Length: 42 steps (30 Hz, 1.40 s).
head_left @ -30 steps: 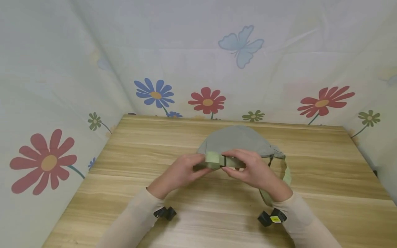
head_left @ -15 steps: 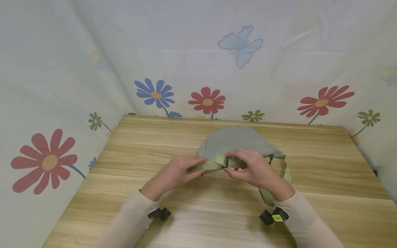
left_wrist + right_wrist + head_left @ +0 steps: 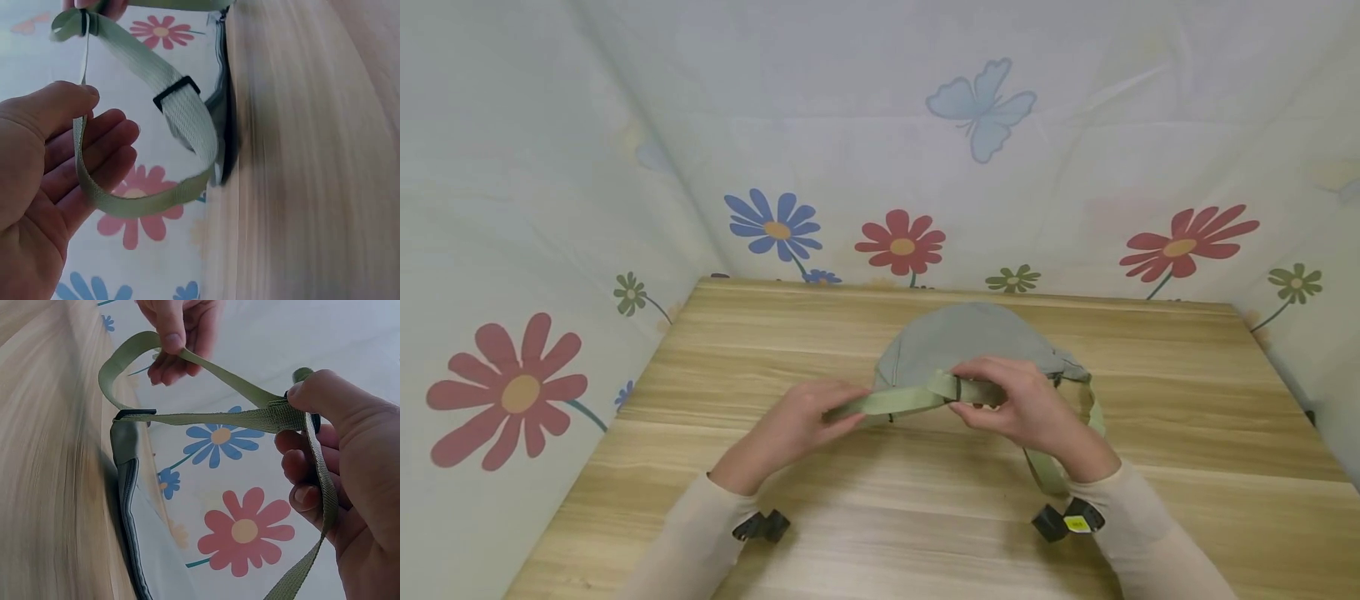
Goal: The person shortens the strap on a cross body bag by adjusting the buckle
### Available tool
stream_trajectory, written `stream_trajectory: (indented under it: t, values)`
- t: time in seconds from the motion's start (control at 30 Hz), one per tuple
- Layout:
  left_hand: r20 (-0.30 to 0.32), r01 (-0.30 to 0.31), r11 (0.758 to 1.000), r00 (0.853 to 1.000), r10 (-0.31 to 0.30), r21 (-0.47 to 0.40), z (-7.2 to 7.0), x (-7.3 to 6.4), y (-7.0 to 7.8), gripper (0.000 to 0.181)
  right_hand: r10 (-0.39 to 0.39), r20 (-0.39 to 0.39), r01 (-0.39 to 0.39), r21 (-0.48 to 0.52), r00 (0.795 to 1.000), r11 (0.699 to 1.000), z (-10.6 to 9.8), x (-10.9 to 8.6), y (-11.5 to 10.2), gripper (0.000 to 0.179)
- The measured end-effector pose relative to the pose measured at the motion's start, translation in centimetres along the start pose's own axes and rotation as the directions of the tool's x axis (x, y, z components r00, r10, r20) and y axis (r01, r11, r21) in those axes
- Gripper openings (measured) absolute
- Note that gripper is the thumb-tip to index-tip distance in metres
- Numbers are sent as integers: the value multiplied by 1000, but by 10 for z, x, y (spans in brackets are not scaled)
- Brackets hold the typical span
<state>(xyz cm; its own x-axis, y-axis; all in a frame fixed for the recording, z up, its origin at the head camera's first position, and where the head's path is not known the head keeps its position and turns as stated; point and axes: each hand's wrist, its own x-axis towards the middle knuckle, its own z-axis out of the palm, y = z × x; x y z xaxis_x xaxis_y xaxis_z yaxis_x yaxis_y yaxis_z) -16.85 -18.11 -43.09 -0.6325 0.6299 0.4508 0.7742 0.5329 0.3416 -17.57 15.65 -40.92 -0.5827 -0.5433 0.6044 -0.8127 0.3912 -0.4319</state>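
Note:
A grey waist bag (image 3: pixel 970 342) with a rounded top lies on the wooden table in the head view. Its light green webbing strap (image 3: pixel 901 402) is raised in front of it. My left hand (image 3: pixel 790 427) pinches the strap between thumb and fingers, left of the bag. Around the strap by a dark slide buckle (image 3: pixel 957 389), my right hand (image 3: pixel 1030 412) grips with thumb and fingertips. From the left fingers the strap hangs in a loop, which the left wrist view shows running up through a second black slide buckle (image 3: pixel 177 94) beside the bag.
The wooden table (image 3: pixel 730 350) reaches back to a white curtain (image 3: pixel 842 142) printed with flowers and a butterfly. A further length of strap (image 3: pixel 1045 473) droops to the table below the right forearm. Small black cameras (image 3: pixel 762 526) sit on both wrists.
My left hand has slid leftward and slightly toward me, drawing out a longer stretch of strap. The right hand has shifted a little right with the buckle. The bag stays in place.

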Motion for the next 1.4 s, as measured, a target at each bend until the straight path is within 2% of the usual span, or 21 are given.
stream_trajectory:
  t: [0.17,0.43,0.63,0.7,0.83,0.97,1.07,1.13,1.27,1.4]
  values:
    - [-21,-13,1000,1000,14,9,-3,-12,-8,34,-3,-7,3,-1,1000,1000,-1,-1,2,37]
    - [-64,-48,998,997,46,-33,-6,-25,-18,36,-17,-6,17,11,1000,1000,0,-1,3,35]
    - [-69,-59,997,996,55,-58,-8,-30,-23,34,-53,-32,55,70,998,996,2,-1,4,27]
    - [-76,-52,998,996,48,-43,-8,-33,-26,35,-65,-60,70,92,996,993,1,-1,4,23]
    - [-102,-15,1000,995,13,-13,-10,-41,-32,36,-82,-96,92,112,992,989,-3,-1,5,29]
    - [-97,35,999,995,-35,-5,-13,-43,-35,34,-89,-82,98,113,993,989,-4,1,5,26]
    - [-50,93,996,994,-92,5,-12,-39,-34,34,-82,-81,90,104,993,990,-1,1,5,28]
    - [-11,120,993,993,-120,5,-9,-31,-31,37,-78,-87,86,92,993,992,1,2,4,33]
    - [35,113,992,993,-111,-52,2,-6,-14,46,-87,-106,95,69,991,993,8,6,0,42]
    - [57,105,981,994,-97,-162,19,21,9,58,-107,-109,115,68,988,991,15,11,-3,43]
